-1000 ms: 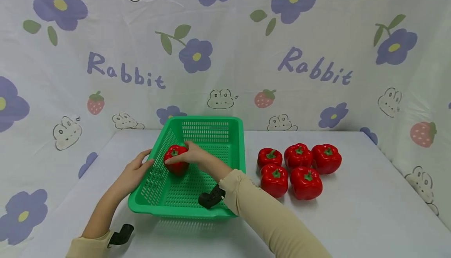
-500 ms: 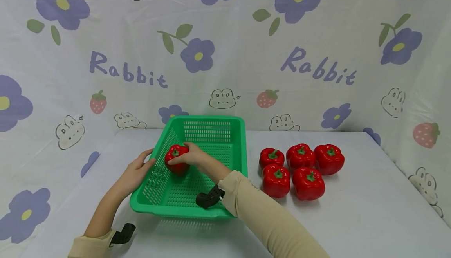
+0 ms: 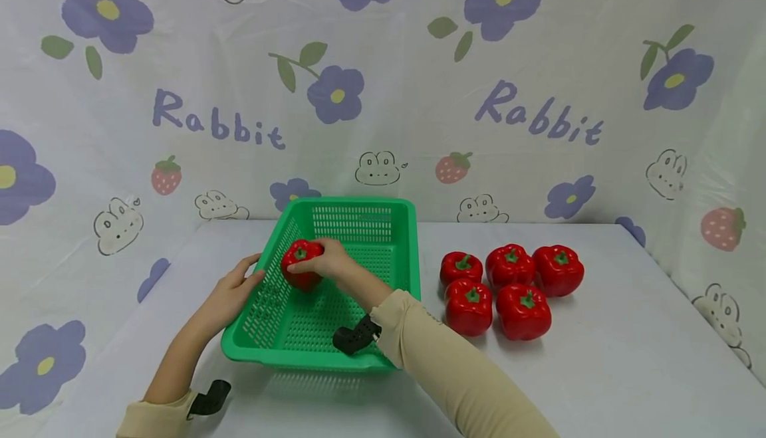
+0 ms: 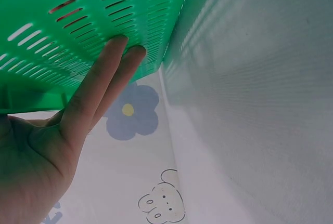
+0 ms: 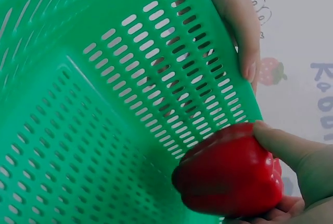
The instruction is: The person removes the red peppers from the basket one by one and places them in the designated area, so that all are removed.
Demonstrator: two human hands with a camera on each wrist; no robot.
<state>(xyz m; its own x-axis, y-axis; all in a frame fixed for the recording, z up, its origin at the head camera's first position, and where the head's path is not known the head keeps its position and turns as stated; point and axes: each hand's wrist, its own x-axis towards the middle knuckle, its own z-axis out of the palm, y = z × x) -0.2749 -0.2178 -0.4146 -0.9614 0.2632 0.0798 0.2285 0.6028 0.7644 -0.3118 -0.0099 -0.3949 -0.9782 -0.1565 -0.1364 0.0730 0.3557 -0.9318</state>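
A green plastic basket (image 3: 299, 359) with slotted walls stands on the white table. My left hand (image 3: 230, 295) holds its left rim; in the left wrist view two fingers (image 4: 96, 86) lie straight against the outer wall, and the right wrist view shows the thumb over the rim. Inside the basket, near its left wall, my right hand (image 3: 332, 260) grips a red bell pepper (image 3: 301, 277) between thumb and fingers. In the right wrist view the pepper (image 5: 229, 174) lies on its side in the grasp, close to the slotted wall; contact with the floor cannot be told.
Right of the basket, several red bell peppers with green stems stand grouped on the table, among them a front one (image 3: 522, 313) and a back right one (image 3: 558, 270). A patterned cloth (image 3: 383, 39) hangs behind the table (image 3: 628, 345).
In the last half second the right hand and its bell pepper have risen slightly within the basket. The left hand, basket and other peppers stay in place.
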